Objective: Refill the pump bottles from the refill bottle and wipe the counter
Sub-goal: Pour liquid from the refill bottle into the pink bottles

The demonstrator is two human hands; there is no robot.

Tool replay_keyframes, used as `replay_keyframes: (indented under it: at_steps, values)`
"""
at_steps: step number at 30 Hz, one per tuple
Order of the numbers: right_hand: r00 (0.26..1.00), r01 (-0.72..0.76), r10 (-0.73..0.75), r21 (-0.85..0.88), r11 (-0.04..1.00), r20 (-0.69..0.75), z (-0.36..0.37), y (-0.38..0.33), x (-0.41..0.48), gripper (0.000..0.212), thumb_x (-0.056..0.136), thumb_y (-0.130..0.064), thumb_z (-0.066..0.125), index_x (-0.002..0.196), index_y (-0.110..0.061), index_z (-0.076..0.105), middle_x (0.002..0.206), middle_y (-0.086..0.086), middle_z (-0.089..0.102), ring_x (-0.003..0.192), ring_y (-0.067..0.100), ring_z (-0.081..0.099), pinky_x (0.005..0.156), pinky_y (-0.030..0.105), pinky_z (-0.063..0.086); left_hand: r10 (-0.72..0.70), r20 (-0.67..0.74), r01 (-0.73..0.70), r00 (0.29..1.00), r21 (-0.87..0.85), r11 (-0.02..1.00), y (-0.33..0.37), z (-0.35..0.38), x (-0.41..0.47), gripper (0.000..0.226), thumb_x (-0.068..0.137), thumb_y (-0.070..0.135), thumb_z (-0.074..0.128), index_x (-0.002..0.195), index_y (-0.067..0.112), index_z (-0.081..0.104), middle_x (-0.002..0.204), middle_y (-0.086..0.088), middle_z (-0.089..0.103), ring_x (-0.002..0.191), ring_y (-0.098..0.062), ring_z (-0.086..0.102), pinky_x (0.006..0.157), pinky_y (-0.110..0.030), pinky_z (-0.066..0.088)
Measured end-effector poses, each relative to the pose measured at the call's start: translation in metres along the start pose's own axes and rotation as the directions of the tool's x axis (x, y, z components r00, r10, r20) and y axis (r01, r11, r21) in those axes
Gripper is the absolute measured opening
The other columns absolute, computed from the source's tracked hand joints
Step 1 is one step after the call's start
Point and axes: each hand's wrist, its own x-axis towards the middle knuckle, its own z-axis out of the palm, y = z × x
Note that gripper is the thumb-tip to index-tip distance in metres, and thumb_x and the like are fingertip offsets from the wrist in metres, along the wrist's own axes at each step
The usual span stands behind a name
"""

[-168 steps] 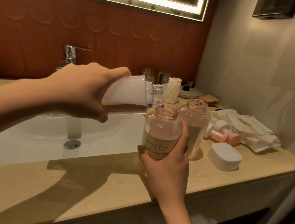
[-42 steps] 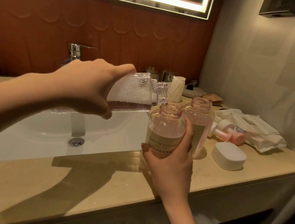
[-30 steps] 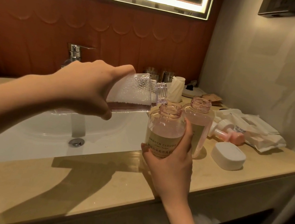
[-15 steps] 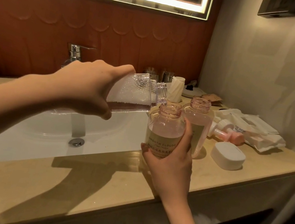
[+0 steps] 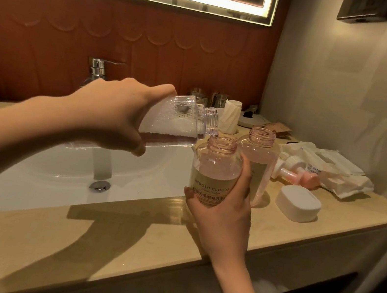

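Left hand (image 5: 115,112) clamped round the body of the refill bottle (image 5: 178,123), which is tipped near level over the sink (image 5: 26,176), its mouth just above the open neck of the front pump bottle (image 5: 215,165). Contents mostly foam over a thin pink layer: judged light by now, stiff clear plastic, possibly soap-slick, so best gripped mid-body as it is.

Right hand (image 5: 222,213) wrapped round the front pump bottle's lower half, at the label, bottle upright on the counter (image 5: 120,231). It is part full with no cap, so judged to gain weight and to need that low, steadying hold. Second pump bottle (image 5: 259,163) stands just behind it, neck open.

Versus 5.6 s ago: grips, tilt and placing unchanged. Pink layer in the refill bottle looks slightly thinner. Any level change in the pump bottle cannot be told.
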Motion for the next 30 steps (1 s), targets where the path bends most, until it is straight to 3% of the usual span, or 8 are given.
replay_keyframes:
  at_steps: [12, 30]
  values:
    - [1.0, -0.002, 0.002, 0.002, 1.0, 0.003, -0.0008, -0.0004, 0.0, 0.104, 0.07, -0.043, 0.075, 0.14, -0.048, -0.001, 0.149, -0.003, 0.028, 0.126, 0.025, 0.042, 0.093, 0.048, 0.048, -0.01, 0.005, 0.01, 1.0, 0.017, 1.0, -0.0003, 0.0008, 0.0009, 0.1, 0.069, 0.033, 0.079, 0.145, 0.032, 0.013, 0.126, -0.006, 0.055, 0.099, -0.025, 0.054, 0.075, -0.039, 0.054]
    - [1.0, 0.018, -0.018, 0.005, 1.0, 0.007, -0.0017, -0.0001, -0.0006, 0.104, 0.072, -0.041, 0.075, 0.14, -0.048, -0.003, 0.15, -0.004, 0.024, 0.128, 0.023, 0.039, 0.094, 0.043, 0.047, -0.014, 0.009, 0.014, 1.0, 0.008, 1.0, -0.0003, 0.0005, 0.0009, 0.101, 0.069, 0.031, 0.079, 0.145, 0.033, 0.012, 0.124, -0.007, 0.056, 0.095, -0.024, 0.056, 0.07, -0.039, 0.055]
